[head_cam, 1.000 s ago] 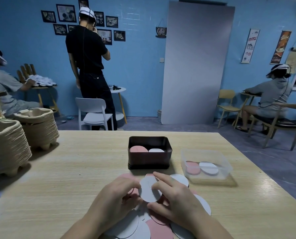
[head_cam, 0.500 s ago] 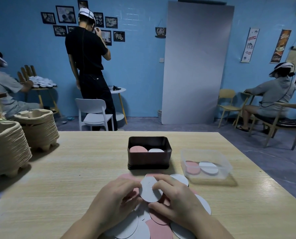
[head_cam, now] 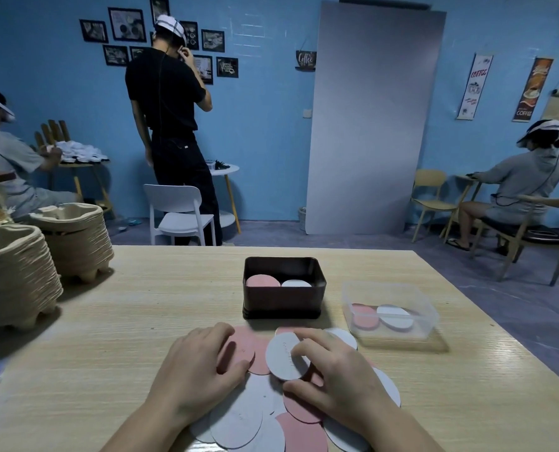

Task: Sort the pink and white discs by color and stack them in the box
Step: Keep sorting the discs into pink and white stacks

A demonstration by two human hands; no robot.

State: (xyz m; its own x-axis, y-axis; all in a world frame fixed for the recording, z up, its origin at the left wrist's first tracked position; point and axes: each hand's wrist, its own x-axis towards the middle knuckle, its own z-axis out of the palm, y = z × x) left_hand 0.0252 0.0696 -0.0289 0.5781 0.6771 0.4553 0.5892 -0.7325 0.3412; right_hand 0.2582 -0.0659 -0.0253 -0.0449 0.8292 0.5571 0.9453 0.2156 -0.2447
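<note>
Café-style room: blue wall, coffee posters (head_cam: 532, 89), small tables, chairs (head_cam: 180, 213).

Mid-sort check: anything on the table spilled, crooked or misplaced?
Only the clear tub right of the dark box: one white disc lies tilted across a pink one, outside the box. Its pink stack and white stack look tidy. Left hand grips a loose pink disc, right hand a loose white disc.

Left hand (head_cam: 193, 363) holds pink disc (head_cam: 239, 350), right hand (head_cam: 340, 376) white disc (head_cam: 279, 357).

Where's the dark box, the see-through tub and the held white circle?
Dark brown metal box (head_cam: 283, 303): head view, front wall.
Clear plastic tub (head_cam: 398, 336): head view, front wall.
Held white round disc (head_cam: 279, 355): head view, bare middle.
</note>
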